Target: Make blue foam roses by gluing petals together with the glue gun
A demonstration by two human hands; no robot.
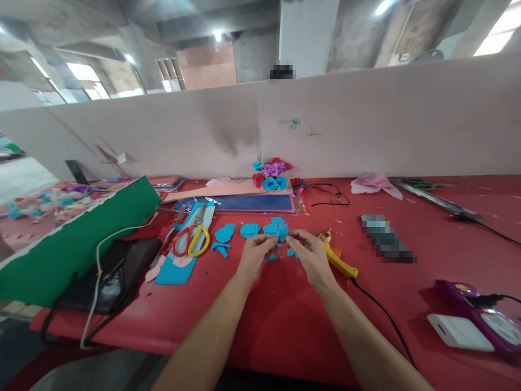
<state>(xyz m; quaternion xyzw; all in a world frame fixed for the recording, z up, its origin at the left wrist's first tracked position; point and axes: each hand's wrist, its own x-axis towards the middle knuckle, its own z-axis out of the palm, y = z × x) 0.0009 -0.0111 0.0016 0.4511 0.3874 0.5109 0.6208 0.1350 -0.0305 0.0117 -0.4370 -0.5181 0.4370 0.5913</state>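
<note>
Between both hands is a small blue paper or foam petal piece (282, 232), pinched at its edges. My left hand (259, 251) grips its left side, fingers closed. On the other side my right hand (308, 252) pinches it with thumb and forefinger. Blue cut petals (249, 230) lie in small stacks just left of the hands, and blue scraps (220, 249) are scattered around. A yellow glue gun (341, 260) rests right beside my right hand. Scissors with red and yellow handles (190, 240) lie on blue sheets (175, 271) to the left.
Finished paper flowers (274, 174) stand at the back by the white partition (163, 136). A green board (81, 244) and black bag (118, 277) occupy the left. Eyeglasses (331, 193), a pixelated dark object (386, 239) and a purple power strip (484, 315) are on the right.
</note>
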